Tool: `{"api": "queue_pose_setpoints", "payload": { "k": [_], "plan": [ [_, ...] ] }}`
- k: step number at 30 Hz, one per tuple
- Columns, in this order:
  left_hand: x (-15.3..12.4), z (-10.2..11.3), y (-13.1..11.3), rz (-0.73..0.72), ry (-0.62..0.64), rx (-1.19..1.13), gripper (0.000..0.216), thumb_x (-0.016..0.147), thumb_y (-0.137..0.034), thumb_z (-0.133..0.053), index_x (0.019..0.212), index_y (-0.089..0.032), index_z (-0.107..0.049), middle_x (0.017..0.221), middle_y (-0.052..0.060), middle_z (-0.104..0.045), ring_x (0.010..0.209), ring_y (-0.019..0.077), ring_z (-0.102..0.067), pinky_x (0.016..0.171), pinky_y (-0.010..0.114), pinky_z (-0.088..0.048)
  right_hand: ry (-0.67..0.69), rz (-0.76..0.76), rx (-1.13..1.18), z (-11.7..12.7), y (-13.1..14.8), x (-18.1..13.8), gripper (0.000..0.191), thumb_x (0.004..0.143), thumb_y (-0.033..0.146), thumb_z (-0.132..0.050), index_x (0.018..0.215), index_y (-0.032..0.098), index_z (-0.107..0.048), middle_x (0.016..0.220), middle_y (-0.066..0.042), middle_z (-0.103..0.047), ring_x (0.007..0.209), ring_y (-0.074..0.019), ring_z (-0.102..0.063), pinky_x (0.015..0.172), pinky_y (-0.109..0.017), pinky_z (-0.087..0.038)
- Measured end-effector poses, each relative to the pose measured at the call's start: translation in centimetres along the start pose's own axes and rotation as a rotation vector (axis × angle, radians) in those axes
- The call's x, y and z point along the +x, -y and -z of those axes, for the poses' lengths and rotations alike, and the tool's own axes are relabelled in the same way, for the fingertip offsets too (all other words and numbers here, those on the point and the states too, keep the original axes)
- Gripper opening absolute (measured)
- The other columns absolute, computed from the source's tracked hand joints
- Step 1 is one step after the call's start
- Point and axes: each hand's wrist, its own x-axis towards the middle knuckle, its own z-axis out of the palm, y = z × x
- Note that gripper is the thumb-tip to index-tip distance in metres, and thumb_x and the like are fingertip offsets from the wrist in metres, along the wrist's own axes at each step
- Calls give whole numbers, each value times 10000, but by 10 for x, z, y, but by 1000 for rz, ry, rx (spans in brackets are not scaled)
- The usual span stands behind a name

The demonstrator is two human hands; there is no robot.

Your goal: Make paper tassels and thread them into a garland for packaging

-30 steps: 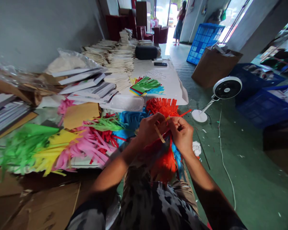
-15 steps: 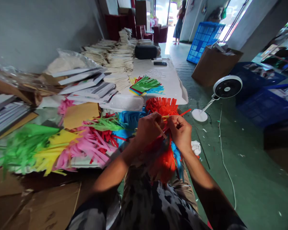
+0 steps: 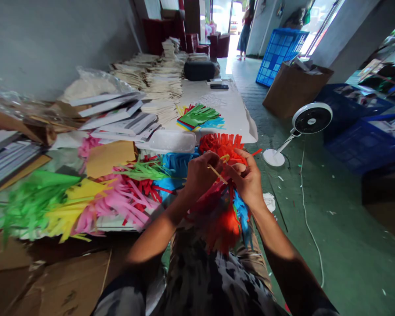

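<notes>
My left hand (image 3: 201,173) is closed, with a thin pale stick (image 3: 220,175) slanting out of its fingers. A narrow yellow strip (image 3: 224,157) bends in a small loop between my two hands. My right hand (image 3: 249,176) pinches at the strip with the thumb and bent fingers, its index finger raised. Below both hands, a bunch of red fringed strips (image 3: 225,224) hangs over my lap, with blue fringed strips (image 3: 242,210) beside it. Just beyond my fingers lies a red fringed piece (image 3: 220,142) at the table edge. The exact grip of my right fingertips is partly hidden.
Green (image 3: 41,193), yellow (image 3: 73,204) and pink fringed pieces (image 3: 113,197) lie along the table on the left. Behind are a clear plastic tray (image 3: 173,141), coloured fringed sheets (image 3: 200,116) and stacked cloth (image 3: 164,83). A fan (image 3: 311,119) stands on the floor at right.
The yellow strip, stretched between my hands before, now bends into a loop. My right index finger has lifted and opened out slightly; the stick in my left hand shows more clearly.
</notes>
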Motion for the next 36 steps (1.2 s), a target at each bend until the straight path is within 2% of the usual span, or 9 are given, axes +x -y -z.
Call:
{"api": "queue_pose_setpoints", "payload": {
  "k": [8,11,15,18,21,24,27,31,36],
  "plan": [
    [-15,1,-2,-159,21,51,133,985,-288,-648,895,-200,-689,825,33,-759,670,147,-664,639,266,-429,-62,-25,-8,0,3,0,510,863,343,-788,1333,276,-602,735,30,-697,580,-161,-593,514,-302,-425],
    [-22,5,-1,-281,32,74,67,988,-257,-650,993,-206,-694,928,55,-779,771,172,-707,682,273,-475,-48,-48,51,2,2,0,446,829,340,-795,1249,259,-668,723,34,-710,602,-165,-635,558,-302,-472],
    [-28,13,-1,-361,62,91,145,981,-267,-666,1093,-193,-722,1010,93,-792,895,228,-729,776,332,-533,25,-88,137,5,1,1,355,790,369,-827,1112,245,-740,752,19,-734,664,-178,-691,621,-303,-520],
    [-26,19,1,-306,120,-139,185,994,-301,-647,1091,-201,-769,1040,90,-803,915,217,-741,802,337,-558,55,-84,119,6,2,1,287,767,401,-854,982,238,-754,733,19,-710,633,-160,-657,614,-292,-523],
    [-21,21,5,-112,133,-412,280,1009,-403,-633,938,-204,-817,961,75,-813,876,202,-743,748,316,-563,40,-46,45,6,3,0,244,781,419,-852,858,229,-720,674,33,-648,559,-123,-547,572,-275,-488],
    [-14,18,9,101,151,-546,312,921,-468,-742,792,-190,-805,753,45,-774,698,174,-692,634,294,-527,45,-3,1,5,1,-3,209,820,393,-823,840,231,-693,655,41,-603,553,-112,-496,541,-256,-419],
    [-10,16,9,240,226,-692,277,825,-461,-832,830,-189,-782,697,22,-747,584,145,-640,523,261,-475,62,25,-9,4,0,-4,175,845,366,-801,844,236,-684,651,50,-563,561,-109,-478,545,-253,-393],
    [-10,13,6,223,214,-726,200,820,-377,-820,845,-193,-747,732,22,-754,597,140,-652,510,243,-483,69,31,-51,5,1,-5,213,852,413,-800,841,238,-679,646,50,-542,558,-113,-450,542,-260,-379],
    [-15,11,-2,86,67,-537,90,955,-302,-633,932,-215,-644,772,-11,-734,617,112,-667,558,222,-479,78,25,-70,5,4,-5,281,883,500,-778,876,229,-701,663,35,-600,543,-107,-439,522,-257,-341]
  ]
}}
